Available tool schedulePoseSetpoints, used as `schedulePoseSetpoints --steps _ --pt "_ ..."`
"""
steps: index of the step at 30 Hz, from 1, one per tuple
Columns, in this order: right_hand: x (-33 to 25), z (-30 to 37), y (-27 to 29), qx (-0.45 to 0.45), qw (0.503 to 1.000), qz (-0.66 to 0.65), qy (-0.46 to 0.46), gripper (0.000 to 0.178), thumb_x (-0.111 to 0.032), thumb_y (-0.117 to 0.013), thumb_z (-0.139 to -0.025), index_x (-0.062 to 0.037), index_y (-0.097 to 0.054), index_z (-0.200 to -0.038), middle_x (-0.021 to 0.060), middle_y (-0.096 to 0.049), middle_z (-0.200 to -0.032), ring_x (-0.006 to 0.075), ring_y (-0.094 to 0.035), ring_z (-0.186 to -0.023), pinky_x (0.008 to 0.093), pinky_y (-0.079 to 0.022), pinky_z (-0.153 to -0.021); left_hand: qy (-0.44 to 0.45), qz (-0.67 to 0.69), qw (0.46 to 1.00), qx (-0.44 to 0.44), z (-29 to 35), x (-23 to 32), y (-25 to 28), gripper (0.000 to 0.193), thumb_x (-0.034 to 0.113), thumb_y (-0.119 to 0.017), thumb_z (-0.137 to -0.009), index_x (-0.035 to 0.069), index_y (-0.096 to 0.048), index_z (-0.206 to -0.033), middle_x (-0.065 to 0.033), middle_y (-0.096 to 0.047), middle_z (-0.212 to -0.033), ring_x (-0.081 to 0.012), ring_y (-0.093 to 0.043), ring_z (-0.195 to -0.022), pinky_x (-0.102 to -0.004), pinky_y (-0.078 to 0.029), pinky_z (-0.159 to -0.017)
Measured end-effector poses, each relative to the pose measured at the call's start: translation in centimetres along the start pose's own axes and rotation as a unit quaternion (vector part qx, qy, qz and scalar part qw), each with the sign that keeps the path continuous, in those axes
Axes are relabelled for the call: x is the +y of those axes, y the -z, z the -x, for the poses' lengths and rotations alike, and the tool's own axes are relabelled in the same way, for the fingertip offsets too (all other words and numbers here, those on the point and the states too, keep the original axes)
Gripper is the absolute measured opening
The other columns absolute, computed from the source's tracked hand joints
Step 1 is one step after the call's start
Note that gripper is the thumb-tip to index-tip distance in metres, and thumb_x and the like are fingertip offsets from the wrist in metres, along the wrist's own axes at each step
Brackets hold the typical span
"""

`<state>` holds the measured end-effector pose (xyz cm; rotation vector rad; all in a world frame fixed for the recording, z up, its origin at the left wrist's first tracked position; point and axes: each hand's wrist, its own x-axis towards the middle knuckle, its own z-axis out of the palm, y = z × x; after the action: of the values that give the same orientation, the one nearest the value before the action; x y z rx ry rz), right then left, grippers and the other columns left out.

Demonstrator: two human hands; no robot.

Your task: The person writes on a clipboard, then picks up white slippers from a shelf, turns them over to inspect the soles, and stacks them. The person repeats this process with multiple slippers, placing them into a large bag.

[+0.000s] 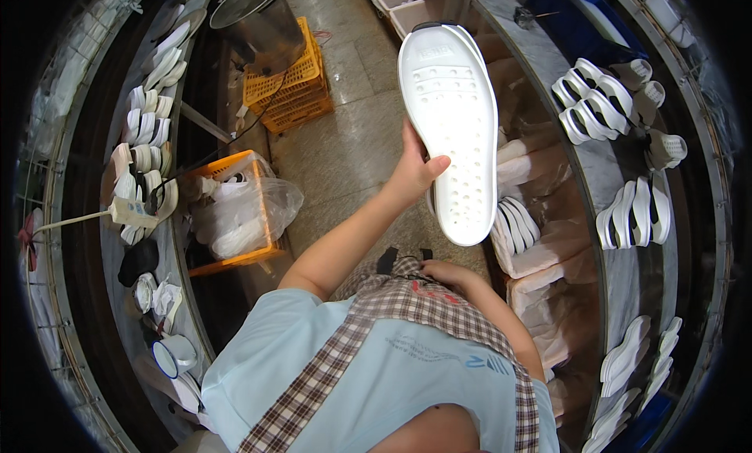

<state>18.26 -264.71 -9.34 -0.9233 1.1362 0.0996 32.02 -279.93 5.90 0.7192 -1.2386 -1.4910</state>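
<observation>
My left hand (417,168) is closed round the edge of a white shoe sole (454,132), its thumb pressed on the dimpled face. The sole is held up in front of me, long side upright, with a dark patch at its far end. A second pale edge shows behind it, perhaps another sole. Close to my waist, my right hand (443,271) rests against the checked apron (392,292). Its fingers are mostly hidden, so I cannot make out whether they hold anything.
White soles (517,224) stand in a lined crate on the right. More soles (634,212) lie on the right shelf. Along the left shelf are soles (149,128) and a white mug (174,354). Orange crates (290,93) carry a metal bucket (258,26); another crate (258,187) holds plastic bags.
</observation>
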Motion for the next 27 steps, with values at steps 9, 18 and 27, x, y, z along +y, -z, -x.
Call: schedulePoseSetpoints --steps 9,18,27 --pt "-0.3 1.1 0.6 0.19 0.938 0.266 0.117 0.031 -0.026 -0.057 -0.078 -0.0009 -0.068 -0.091 0.0193 -0.067 -0.09 0.0319 -0.064 -0.085 0.0442 -0.049 -0.075 -0.004 0.027 1.0 0.01 1.0 -0.5 0.4 0.115 0.05 -0.074 -0.066 0.003 0.0 -0.141 -0.0242 -0.034 -0.128 -0.0351 -0.043 -0.119 -0.0447 -0.044 -0.097" --pt "0.9 -5.1 -0.4 0.041 0.946 0.308 0.086 0.035 -0.024 -0.049 -0.081 0.0024 -0.065 -0.098 0.022 -0.066 -0.095 0.0348 -0.062 -0.084 0.043 -0.046 -0.076 0.007 0.063 0.998 0.027 0.7 -1.0 -0.4 0.11 0.048 -0.073 -0.067 0.009 -0.003 -0.143 -0.0173 -0.03 -0.135 -0.0305 -0.037 -0.126 -0.0441 -0.038 -0.102" --pt "9.8 -9.9 1.1 0.058 0.887 0.456 0.037 0.026 -0.02 -0.051 -0.083 0.0001 -0.068 -0.088 0.0235 -0.066 -0.091 0.038 -0.062 -0.085 0.0452 -0.048 -0.075 0.024 0.06 0.998 0.025 1.1 -1.3 -0.5 0.115 0.05 -0.074 -0.065 0.01 -0.001 -0.145 -0.0164 -0.027 -0.137 -0.0316 -0.032 -0.129 -0.046 -0.032 -0.105"
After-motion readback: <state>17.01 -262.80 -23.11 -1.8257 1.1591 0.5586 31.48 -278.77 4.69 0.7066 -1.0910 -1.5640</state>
